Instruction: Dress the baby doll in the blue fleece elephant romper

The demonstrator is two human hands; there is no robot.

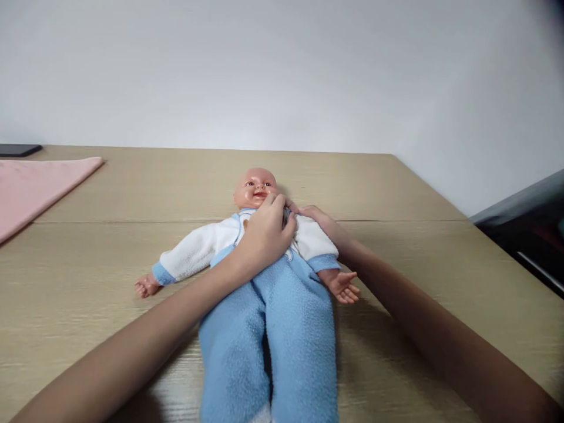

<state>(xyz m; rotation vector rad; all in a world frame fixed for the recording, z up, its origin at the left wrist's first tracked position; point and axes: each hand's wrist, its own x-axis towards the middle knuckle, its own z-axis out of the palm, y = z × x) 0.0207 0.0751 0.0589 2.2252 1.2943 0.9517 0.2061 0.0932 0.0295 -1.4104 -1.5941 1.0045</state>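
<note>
A baby doll [255,188] lies on its back on a wooden table [396,194], head away from me. It wears a white top and blue fleece trousers [273,329]. My left hand [264,232] rests on the doll's chest with its fingers curled at the collar, just under the chin. My right hand [315,216] lies by the doll's left shoulder, its fingers pinched at the collar and mostly hidden behind my left hand. Both doll arms stretch out to the sides.
A pink cloth [35,185] lies at the table's far left, with a dark phone [17,150] behind it. A dark object [529,229] stands beyond the table's right edge. A white wall rises behind the table.
</note>
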